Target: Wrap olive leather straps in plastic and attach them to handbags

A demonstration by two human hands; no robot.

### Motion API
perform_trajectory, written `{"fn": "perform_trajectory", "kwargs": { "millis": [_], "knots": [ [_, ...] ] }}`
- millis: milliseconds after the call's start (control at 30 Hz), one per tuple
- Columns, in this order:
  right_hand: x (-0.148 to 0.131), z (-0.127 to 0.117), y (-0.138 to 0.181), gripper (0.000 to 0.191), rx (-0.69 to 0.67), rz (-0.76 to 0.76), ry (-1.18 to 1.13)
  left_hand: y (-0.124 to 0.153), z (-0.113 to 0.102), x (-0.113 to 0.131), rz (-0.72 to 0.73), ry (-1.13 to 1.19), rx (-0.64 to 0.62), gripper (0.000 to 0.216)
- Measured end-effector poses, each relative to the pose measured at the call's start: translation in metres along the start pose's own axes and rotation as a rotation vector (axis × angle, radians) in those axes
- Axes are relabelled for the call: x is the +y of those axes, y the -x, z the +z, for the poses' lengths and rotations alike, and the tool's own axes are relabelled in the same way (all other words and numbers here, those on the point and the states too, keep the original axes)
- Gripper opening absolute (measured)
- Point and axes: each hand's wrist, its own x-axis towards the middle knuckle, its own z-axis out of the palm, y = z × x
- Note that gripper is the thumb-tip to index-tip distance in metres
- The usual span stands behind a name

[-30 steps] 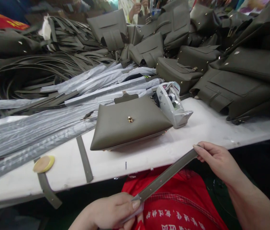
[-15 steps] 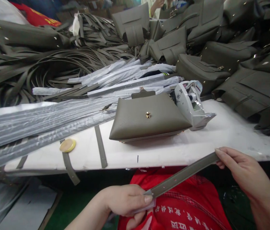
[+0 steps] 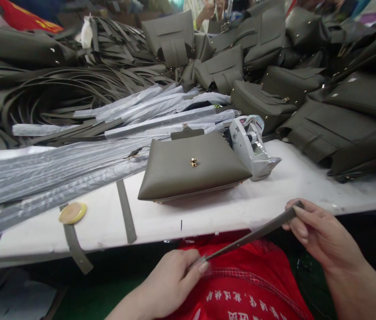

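An olive-green strap [image 3: 251,234] stretches between my two hands, just in front of the white table's near edge [image 3: 208,218] and above my red apron. My left hand [image 3: 174,280] pinches the strap's lower end, fingers closed on it. My right hand [image 3: 318,235] grips the upper end between thumb and fingers. The strap is turned nearly edge-on. On the table beyond lies an olive handbag [image 3: 191,169] with a gold clasp, flat on its side.
A white tape dispenser [image 3: 251,144] sits to the right of the handbag. Plastic-wrapped straps [image 3: 51,173] and loose olive straps [image 3: 58,93] cover the left. Several olive bags [image 3: 324,102] are piled right and behind. A yellow disc [image 3: 72,213] lies near the edge. Another person's hands [image 3: 213,9] show at the far side.
The strap has rotated from showing its flat face to nearly edge-on. My left hand has turned over and my right hand has shifted slightly left. The camera view has swung back left.
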Motion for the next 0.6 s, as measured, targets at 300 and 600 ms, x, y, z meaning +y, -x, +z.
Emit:
{"fn": "perform_trajectory", "kwargs": {
  "millis": [300,600],
  "knots": [
    [-0.004,-0.005,0.002,0.028,-0.059,-0.033,-0.12,-0.006,0.022,-0.017,0.067,-0.065,0.254,0.041],
    [0.013,-0.005,-0.015,0.027,-0.054,-0.045,-0.113,-0.001,0.021,-0.024,0.029,-0.014,0.191,0.045]
  ]
}}
